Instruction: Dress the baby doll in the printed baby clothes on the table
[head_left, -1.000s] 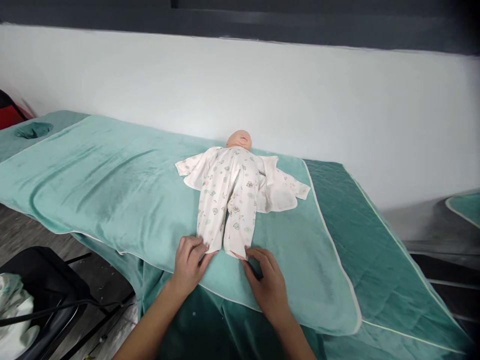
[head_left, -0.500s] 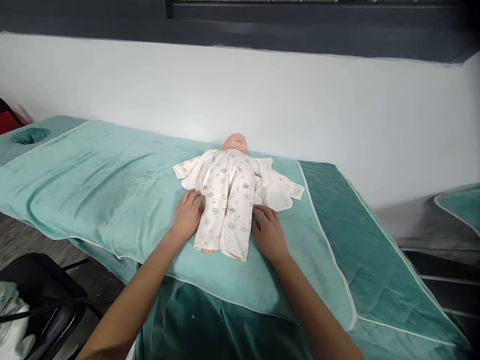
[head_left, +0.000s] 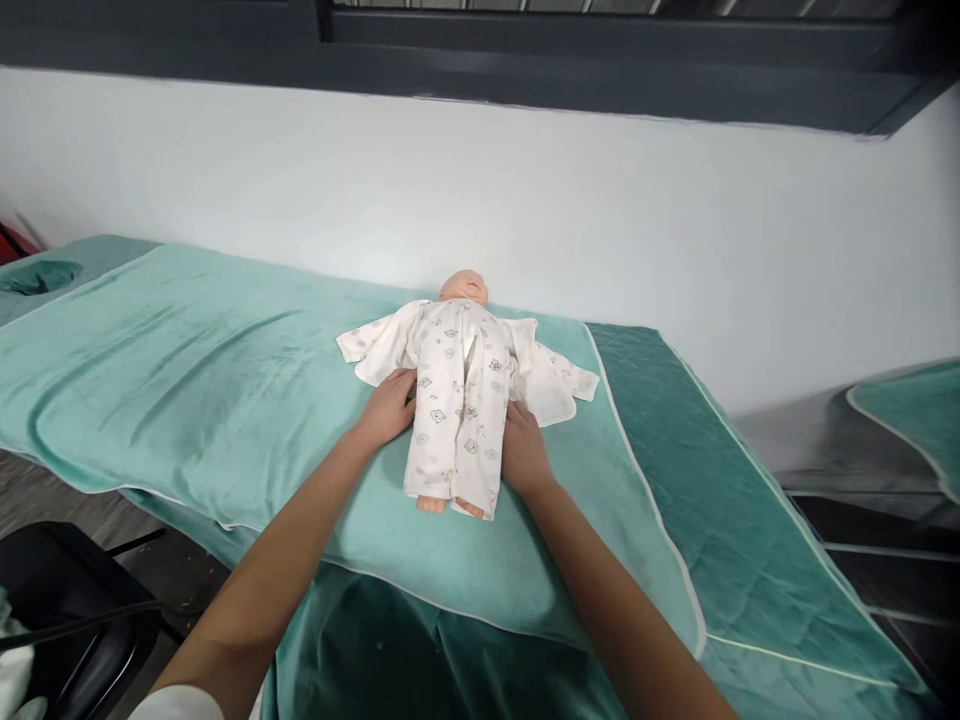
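Note:
A baby doll (head_left: 464,286) lies on its back with its head toward the wall. White printed baby trousers (head_left: 439,440) cover its front from chest to ankles, and its bare feet (head_left: 430,504) stick out below the cuffs. Under them a matching baby shirt (head_left: 551,385) is spread, both sleeves stretched sideways. My left hand (head_left: 388,408) is closed at the left edge of the trousers, fingertips partly hidden by the cloth. At the opposite edge my right hand (head_left: 525,448) has its fingers curled in against the trousers, their tips out of sight.
A light green sheet (head_left: 210,370) covers most of the bed, with a darker quilted cover (head_left: 705,450) at the right. A face hole (head_left: 41,278) is at the far left. The white wall (head_left: 480,190) runs behind. A black chair (head_left: 75,610) stands at lower left.
Both hands have moved inward against the trousers' sides. The trouser legs lie closer together and narrower, and more of the feet shows. The view has shifted slightly.

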